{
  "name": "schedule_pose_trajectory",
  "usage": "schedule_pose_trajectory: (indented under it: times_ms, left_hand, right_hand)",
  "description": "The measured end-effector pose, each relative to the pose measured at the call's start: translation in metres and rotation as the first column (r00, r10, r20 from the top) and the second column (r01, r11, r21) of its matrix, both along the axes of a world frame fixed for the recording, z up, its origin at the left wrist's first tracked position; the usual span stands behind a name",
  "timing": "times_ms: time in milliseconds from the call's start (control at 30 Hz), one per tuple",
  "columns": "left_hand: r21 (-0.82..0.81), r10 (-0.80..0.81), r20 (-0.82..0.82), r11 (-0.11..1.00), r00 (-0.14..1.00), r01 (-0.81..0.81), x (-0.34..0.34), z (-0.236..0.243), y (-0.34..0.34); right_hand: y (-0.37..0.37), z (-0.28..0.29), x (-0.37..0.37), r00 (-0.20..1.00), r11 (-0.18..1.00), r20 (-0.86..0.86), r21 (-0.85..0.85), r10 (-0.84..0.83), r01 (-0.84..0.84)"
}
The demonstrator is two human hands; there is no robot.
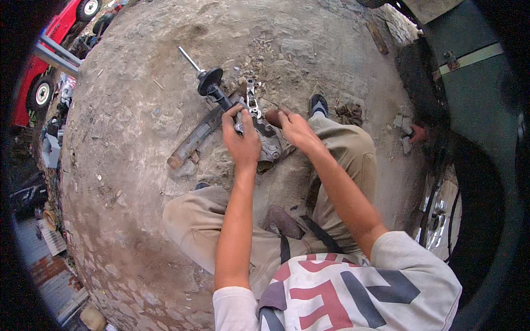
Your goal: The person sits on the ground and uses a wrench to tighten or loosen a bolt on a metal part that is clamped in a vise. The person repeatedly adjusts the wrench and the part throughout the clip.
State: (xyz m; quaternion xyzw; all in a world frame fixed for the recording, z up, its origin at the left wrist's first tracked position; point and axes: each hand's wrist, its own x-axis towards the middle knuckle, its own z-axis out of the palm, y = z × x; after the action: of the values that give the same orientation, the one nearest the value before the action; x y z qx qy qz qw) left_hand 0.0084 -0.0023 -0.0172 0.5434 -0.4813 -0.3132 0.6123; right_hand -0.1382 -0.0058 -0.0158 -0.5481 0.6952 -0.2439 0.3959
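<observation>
A black shock absorber strut (223, 100) with a bare silver rod and a round black spring seat lies tilted on the ground ahead of me. My left hand (242, 139) is closed round its lower end. Beside that end, a grey cast metal piece (270, 150) sits just past my left hand. A slim silver bracket (251, 96) with holes stands out near the fingertips. My right hand (298, 131) grips a brown, rounded object (273, 117) close to the bracket; its full shape is hidden by the fingers.
A rusty metal bar (190, 142) lies under the strut. My bent legs (348, 149) frame the work. Loose stones and a dark rag (349, 113) lie on the rough ground. A green panel (475, 83) stands at right; a red vehicle (38, 71) is far left.
</observation>
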Motion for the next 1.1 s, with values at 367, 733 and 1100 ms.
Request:
schedule_pose_trajectory:
  times_ms: [367,733,1100]
  left_hand:
    - [-0.018,0.033,0.008,0.999,0.999,-0.033,-0.003,0.007,0.003]
    - [-0.025,0.017,0.07,1.0,0.997,-0.015,0.003,0.004,0.01]
    - [-0.122,0.003,0.02,0.993,1.0,-0.001,-0.006,0.0,-0.008]
  right_hand:
    - [-0.021,-0.032,0.021,0.991,0.985,0.002,0.109,0.132,-0.131]
    - [-0.054,-0.056,0.023,0.941,0.95,0.139,0.009,0.307,-0.311]
    - [-0.096,-0.062,-0.018,0.876,0.902,-0.215,0.11,0.431,-0.417]
